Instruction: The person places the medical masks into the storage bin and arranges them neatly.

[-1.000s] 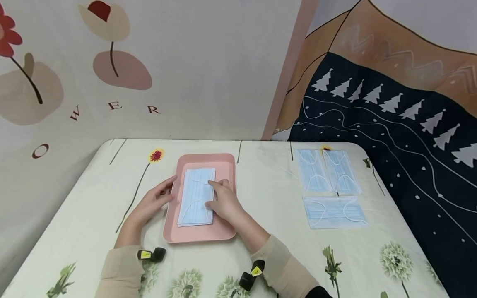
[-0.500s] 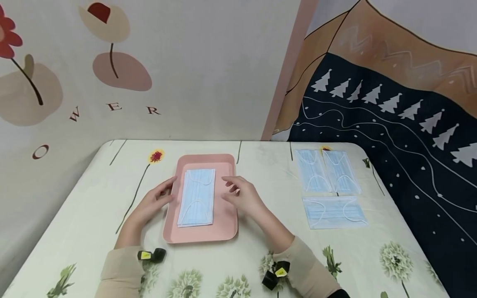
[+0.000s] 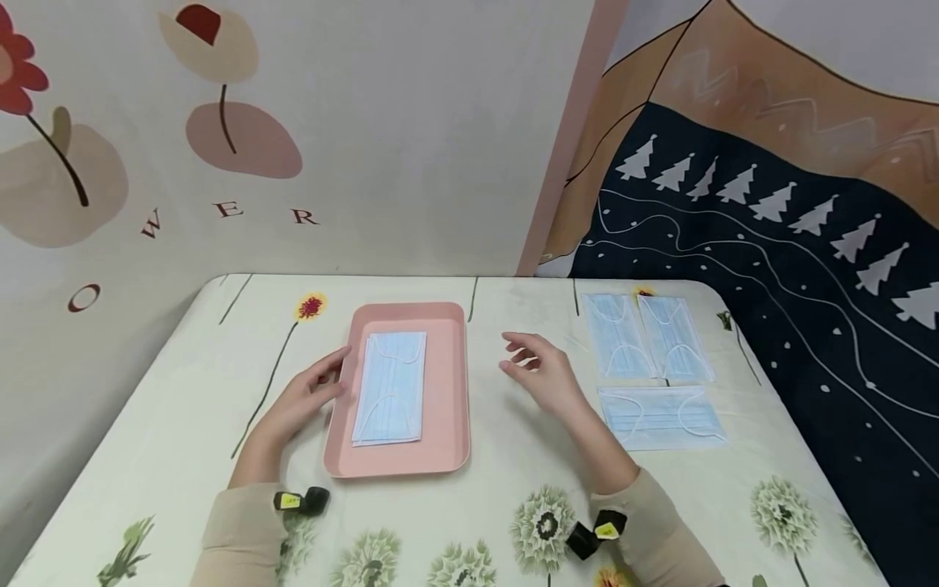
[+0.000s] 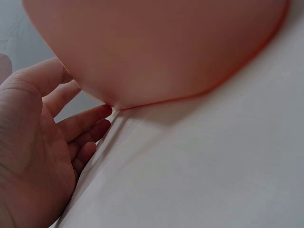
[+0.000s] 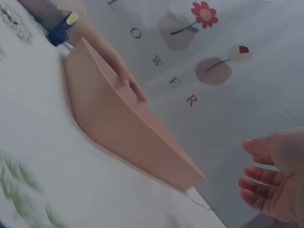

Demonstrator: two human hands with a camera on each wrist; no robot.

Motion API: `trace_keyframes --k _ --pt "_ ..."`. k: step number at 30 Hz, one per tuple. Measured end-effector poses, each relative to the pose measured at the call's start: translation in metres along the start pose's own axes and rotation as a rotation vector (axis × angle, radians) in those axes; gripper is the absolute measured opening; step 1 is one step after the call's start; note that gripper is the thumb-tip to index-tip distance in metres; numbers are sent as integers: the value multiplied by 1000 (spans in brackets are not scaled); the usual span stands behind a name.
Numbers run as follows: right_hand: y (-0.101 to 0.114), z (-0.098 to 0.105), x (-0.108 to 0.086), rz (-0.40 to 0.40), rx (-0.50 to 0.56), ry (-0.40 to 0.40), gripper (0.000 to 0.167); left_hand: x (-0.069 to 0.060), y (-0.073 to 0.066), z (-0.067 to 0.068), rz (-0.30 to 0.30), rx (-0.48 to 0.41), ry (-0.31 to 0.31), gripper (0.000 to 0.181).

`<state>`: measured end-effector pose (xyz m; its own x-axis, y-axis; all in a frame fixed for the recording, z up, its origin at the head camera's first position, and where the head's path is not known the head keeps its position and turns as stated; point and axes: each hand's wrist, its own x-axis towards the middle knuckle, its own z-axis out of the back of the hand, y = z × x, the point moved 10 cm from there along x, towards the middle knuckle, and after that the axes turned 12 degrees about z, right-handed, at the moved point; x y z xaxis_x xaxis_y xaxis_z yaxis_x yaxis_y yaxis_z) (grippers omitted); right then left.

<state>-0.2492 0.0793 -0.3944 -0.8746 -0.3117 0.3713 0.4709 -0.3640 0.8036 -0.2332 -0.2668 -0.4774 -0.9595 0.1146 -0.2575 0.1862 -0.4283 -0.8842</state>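
A pink tray (image 3: 446,408) stands on the table, with light blue masks (image 3: 390,387) stacked upright along its left half. My left hand (image 3: 301,401) touches the tray's left rim, fingers relaxed; in the left wrist view this hand (image 4: 38,128) lies against the side of the tray (image 4: 142,52). My right hand (image 3: 546,375) hovers between the tray and three other masks, holding nothing, its fingers loosely bent. The right wrist view shows that hand (image 5: 275,175) apart from the tray (image 5: 118,128).
Two masks lie side by side at the right, one (image 3: 619,338) beside another (image 3: 673,338), with a third (image 3: 660,417) lying crosswise in front of them. A flowered cloth (image 3: 176,432) covers the table. Printed fabric (image 3: 411,139) hangs behind.
My right hand has let go of the masks in the tray and moved right, past the tray's rim. My left hand has stayed at the left rim.
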Motion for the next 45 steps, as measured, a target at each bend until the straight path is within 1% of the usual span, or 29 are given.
trace_keyframes --k 4,8,18,22,27,34,40,45 --pt "-12 23 -2 -19 -12 -35 41 0 0 0 -1 3 -5 62" --pt "-24 44 -4 -56 -32 -52 41 0 0 1 -5 12 -8 62" --pt "-52 89 -11 -35 -101 -86 43 1 1 0 -15 4 -3 61" --pt "-66 107 -13 -62 -157 -84 44 1 1 0 -18 9 -3 61" --pt "-86 128 -17 -126 -230 -52 46 1 0 -1 -12 17 -3 61" --pt "-105 150 -23 -204 -286 -1 51 0 -1 1 -18 33 -10 60" --pt "-123 163 -27 -252 -297 48 57 0 1 1 -17 21 -9 60" --pt "-140 171 -26 -271 -322 100 59 1 0 1 -29 12 -5 60"
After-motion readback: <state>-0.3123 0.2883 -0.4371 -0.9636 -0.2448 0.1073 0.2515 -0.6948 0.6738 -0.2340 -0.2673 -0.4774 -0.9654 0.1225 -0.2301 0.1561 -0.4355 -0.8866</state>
